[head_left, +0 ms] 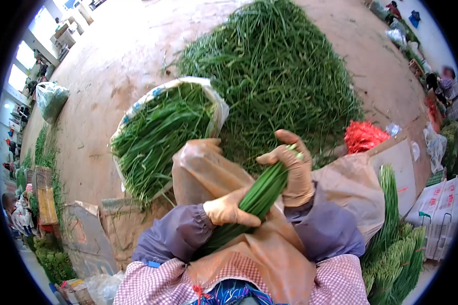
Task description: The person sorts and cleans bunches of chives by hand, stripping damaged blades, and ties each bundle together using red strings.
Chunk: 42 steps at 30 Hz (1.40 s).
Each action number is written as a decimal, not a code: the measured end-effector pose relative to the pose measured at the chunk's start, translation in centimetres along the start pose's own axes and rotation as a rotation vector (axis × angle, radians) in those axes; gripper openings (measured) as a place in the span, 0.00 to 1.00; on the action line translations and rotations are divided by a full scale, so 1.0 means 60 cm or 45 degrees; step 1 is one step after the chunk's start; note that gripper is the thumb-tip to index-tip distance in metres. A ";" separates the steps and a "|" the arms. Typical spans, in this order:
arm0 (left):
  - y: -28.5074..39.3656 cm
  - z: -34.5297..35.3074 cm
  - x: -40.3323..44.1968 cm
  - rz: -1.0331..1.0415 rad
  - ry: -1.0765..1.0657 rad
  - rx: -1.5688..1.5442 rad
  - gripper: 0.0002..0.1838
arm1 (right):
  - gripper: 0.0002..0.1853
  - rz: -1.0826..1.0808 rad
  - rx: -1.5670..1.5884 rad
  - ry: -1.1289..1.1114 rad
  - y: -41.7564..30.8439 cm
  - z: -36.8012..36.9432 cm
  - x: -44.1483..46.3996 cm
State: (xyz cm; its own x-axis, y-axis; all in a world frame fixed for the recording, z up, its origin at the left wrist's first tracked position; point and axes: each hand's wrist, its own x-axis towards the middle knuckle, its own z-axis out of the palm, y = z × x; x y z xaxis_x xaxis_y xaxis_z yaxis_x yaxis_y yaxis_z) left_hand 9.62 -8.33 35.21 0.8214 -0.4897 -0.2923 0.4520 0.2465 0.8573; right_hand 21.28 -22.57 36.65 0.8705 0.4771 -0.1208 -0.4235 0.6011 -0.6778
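A bunch of green chives (267, 189) lies slantwise over my lap, its pale ends pointing up and right. My left hand (231, 208), in a tan glove, is wrapped round the lower middle of the bunch. Higher up, my right hand (296, 173), gloved too, holds the bunch near its pale ends, with the index finger and thumb sticking out. A translucent brownish apron (259, 254) covers my lap and knees. Beyond my left knee is a white sack (220, 104) filled with loose green leaves.
A big heap of loose greens (275, 71) spreads on the floor ahead. Red ties (365, 137) lie by my right knee. Tied bunches (399, 262) and white crates (440, 213) are at the right. A filled plastic bag (52, 100) stands far left. Another person (450, 89) sits far right.
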 end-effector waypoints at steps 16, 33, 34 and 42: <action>0.175 0.004 0.055 0.753 0.683 1.150 0.54 | 0.11 -0.443 -0.909 -0.173 -0.181 -0.014 0.025; 0.074 0.018 0.155 0.092 0.242 0.067 0.20 | 0.06 -0.873 -1.700 -0.215 -0.111 -0.013 0.022; 0.077 0.020 0.153 0.075 0.245 0.072 0.20 | 0.05 -0.745 -1.549 -0.192 -0.112 -0.015 0.022; 0.073 0.006 0.144 0.214 0.500 -0.121 0.22 | 0.17 -0.196 -0.835 0.073 -0.170 -0.159 0.077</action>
State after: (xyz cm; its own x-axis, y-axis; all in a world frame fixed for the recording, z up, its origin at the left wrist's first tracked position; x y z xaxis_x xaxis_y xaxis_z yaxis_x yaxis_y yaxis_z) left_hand 18.58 -11.77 36.62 0.9479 -0.0853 -0.3070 0.3158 0.3804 0.8692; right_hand 32.03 -32.62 36.08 0.9283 0.3716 -0.0141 -0.0700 0.1374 -0.9880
